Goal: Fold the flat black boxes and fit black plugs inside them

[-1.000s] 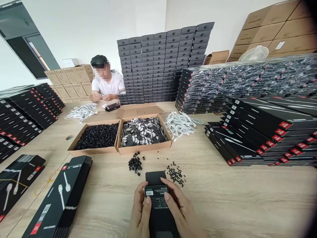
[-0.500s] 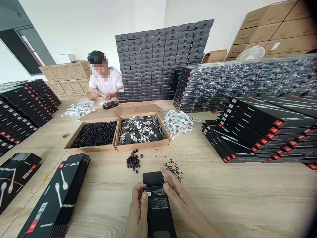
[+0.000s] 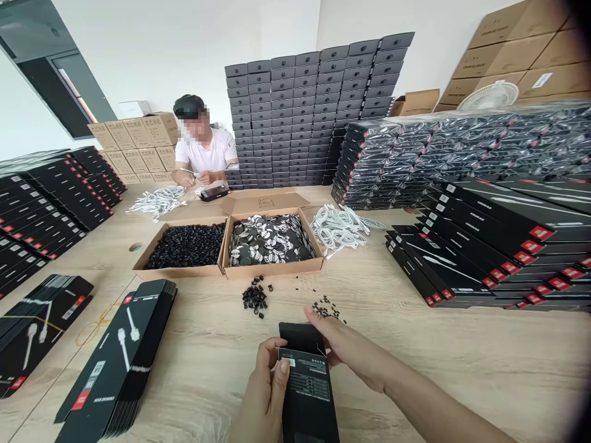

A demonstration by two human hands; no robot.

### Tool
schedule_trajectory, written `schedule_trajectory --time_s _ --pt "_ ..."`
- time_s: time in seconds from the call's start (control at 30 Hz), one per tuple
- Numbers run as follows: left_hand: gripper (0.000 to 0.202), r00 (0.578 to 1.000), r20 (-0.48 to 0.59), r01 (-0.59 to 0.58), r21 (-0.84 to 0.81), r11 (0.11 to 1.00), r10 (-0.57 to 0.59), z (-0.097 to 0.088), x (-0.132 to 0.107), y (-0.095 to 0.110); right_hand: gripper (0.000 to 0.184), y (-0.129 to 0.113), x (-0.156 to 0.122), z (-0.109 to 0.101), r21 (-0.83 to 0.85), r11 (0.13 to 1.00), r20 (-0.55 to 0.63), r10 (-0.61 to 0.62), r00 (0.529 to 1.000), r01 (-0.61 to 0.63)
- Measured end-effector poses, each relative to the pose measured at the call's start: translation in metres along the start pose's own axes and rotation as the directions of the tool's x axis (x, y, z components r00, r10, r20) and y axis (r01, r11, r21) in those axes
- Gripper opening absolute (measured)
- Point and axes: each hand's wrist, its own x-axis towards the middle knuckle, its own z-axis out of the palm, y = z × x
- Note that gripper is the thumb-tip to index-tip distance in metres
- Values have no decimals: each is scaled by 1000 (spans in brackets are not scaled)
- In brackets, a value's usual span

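Note:
A long black cardboard box (image 3: 307,400) with white print stands tilted up in front of me, its top end flap (image 3: 300,335) raised. My left hand (image 3: 268,384) is closed round its left side, thumb on the printed face. At the upper right edge, my right hand (image 3: 344,344) grips the box beside the flap, one digit stretched along the flap's top corner. Its other fingers are partly hidden behind the box. Just beyond lie a small pile of black clips (image 3: 255,296) and scattered tiny black pieces (image 3: 327,309).
Cartons of black parts (image 3: 184,247) and round labels (image 3: 272,240) stand ahead, with white cables (image 3: 339,227) beside them. Flat box stacks (image 3: 115,363) lie left; finished-looking boxes (image 3: 489,246) pile up right. A co-worker (image 3: 205,151) sits across the table, hands on a white cable.
My right hand has shifted from in front of the flap to the box's right edge. The flap leans differently, and the view has turned slightly left.

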Motion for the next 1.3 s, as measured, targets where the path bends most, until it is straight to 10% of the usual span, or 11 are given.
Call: schedule_trajectory --time_s 0.4,0.93,1.3 --pt "42 1000 17 -16 -141 990 19 1 4 -20 43 -9 1 -4 -84 990 265 -84 961 110" --pt "43 1000 -11 -8 -183 983 6 -5 0 -16 42 3 -18 17 -395 848 135 -328 935 355" --pt "35 999 -34 -4 -178 984 -2 -17 3 -19 29 47 6 23 -136 936 -10 -329 944 325"
